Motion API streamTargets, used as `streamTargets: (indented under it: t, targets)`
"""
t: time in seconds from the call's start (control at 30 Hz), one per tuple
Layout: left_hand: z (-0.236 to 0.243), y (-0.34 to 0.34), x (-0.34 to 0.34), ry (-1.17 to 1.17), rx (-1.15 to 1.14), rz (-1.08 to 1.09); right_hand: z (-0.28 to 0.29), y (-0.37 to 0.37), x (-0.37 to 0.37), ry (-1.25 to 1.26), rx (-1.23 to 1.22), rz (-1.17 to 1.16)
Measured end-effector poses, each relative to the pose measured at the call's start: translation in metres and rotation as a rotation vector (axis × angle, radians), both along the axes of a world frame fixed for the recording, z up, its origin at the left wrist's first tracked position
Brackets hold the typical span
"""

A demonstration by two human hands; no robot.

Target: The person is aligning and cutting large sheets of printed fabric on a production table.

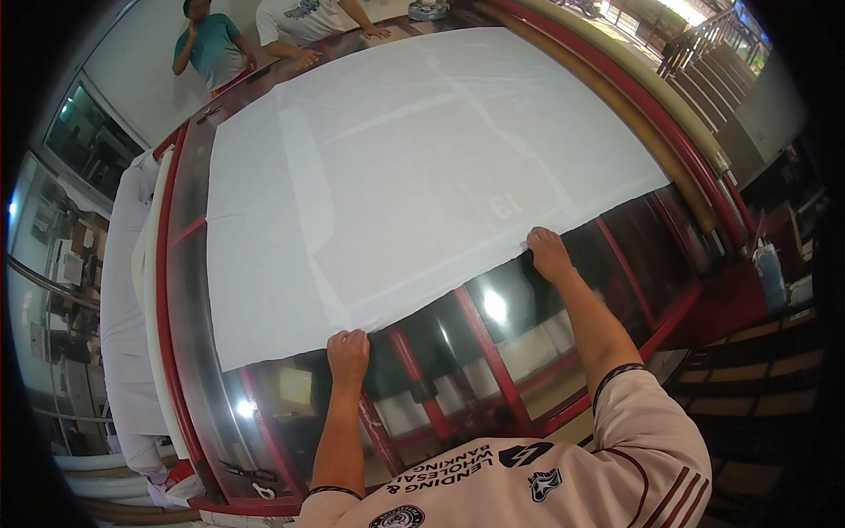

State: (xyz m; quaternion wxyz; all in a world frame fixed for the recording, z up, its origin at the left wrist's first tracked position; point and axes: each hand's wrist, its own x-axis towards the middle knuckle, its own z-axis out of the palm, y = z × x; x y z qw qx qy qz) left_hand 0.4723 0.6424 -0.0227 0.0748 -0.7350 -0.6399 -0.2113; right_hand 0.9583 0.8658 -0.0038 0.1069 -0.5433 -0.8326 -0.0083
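Observation:
A large white fabric sheet [414, 158] lies spread over a glass-topped table [519, 308] with a red frame. Paler bands and faint outlines show through the cloth. My left hand [349, 354] grips the near edge of the sheet left of the middle, its fingers curled over the cloth. Farther right along the same edge, my right hand [550, 253] pinches the cloth, with the thumb hidden from sight. Both forearms reach forward over the glass.
Long fabric rolls [616, 97] run along the table's right side. White cloth [132, 308] hangs beyond the left rail. Black-handled scissors [250, 475] lie at the near left corner. Across the table, a co-worker in white [308, 22] rests both hands near the far edge; another person in green [216, 48] stands beside.

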Motion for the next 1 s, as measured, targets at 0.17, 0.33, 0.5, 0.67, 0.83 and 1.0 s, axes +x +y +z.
streamTargets:
  t: [0.17, 0.33, 0.5, 0.67, 0.83, 1.0]
  targets:
    - [-0.003, -0.006, -0.001, -0.004, -0.031, -0.002, 0.002, -0.003, 0.002, 0.032, -0.066, -0.007]
    - [-0.004, -0.004, -0.008, -0.046, 0.018, 0.065, -0.002, -0.014, -0.002, 0.097, -0.095, -0.037]
    - [-0.008, -0.012, -0.033, -0.051, -0.318, 0.484, -0.016, -0.043, -0.01, 0.134, 0.032, -0.018]
    - [-0.011, -0.031, -0.048, -0.062, -0.381, 0.467, -0.016, -0.054, -0.013, 0.108, -0.013, -0.073]
    - [-0.01, -0.025, -0.037, -0.076, -0.352, 0.484, -0.008, -0.057, -0.027, -0.022, -0.196, -0.161]
    - [-0.015, -0.014, -0.004, -0.055, -0.297, 0.318, -0.008, -0.063, -0.031, 0.015, -0.205, -0.192]
